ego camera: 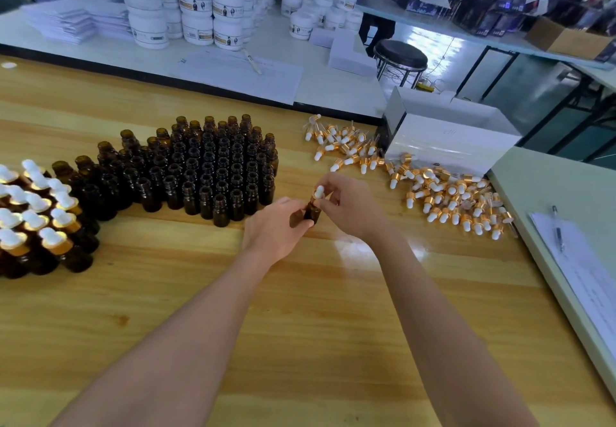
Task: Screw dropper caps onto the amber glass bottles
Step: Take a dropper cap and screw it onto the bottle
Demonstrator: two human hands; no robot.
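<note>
Gripping a small amber glass bottle just above the middle of the pale wooden tabletop, a person's left hand is curling its fingers round the glass. The right hand is pinching a gold-collared dropper cap with a white rubber bulb, which is sitting at the bottle's neck. A block of open amber bottles is standing just beyond the hands, toward the far edge. Capped bottles are crowding the left edge. Loose dropper caps are lying heaped toward the right edge, beside a white rectangular box.
</note>
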